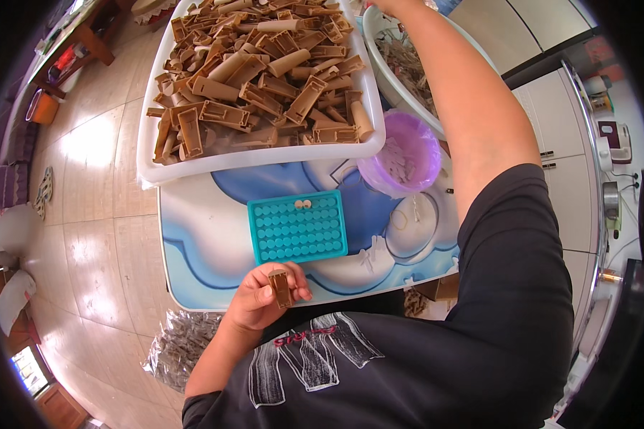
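My left hand (256, 299) is closed round a brown plastic shell (281, 289), its hollow side turned up, close to the table's near edge. Just beyond it lies a teal tray (298, 259) of small round cups, with two pale round pieces (303, 204) near its far edge. My right arm stretches far out to a big pale basin (436, 127) holding a heap of small greyish parts (408, 63). The right hand (393, 6) is at the top edge of the picture, over the basin's rim; its fingers are cut off from sight.
A white tub (261, 155) heaped with brown shells (265, 79) takes up the far side of the table (207, 236). To its right stands a purple-lined bucket (426, 161) with pale strips inside. A clear bag of grey parts (182, 347) sits at lower left, below table height.
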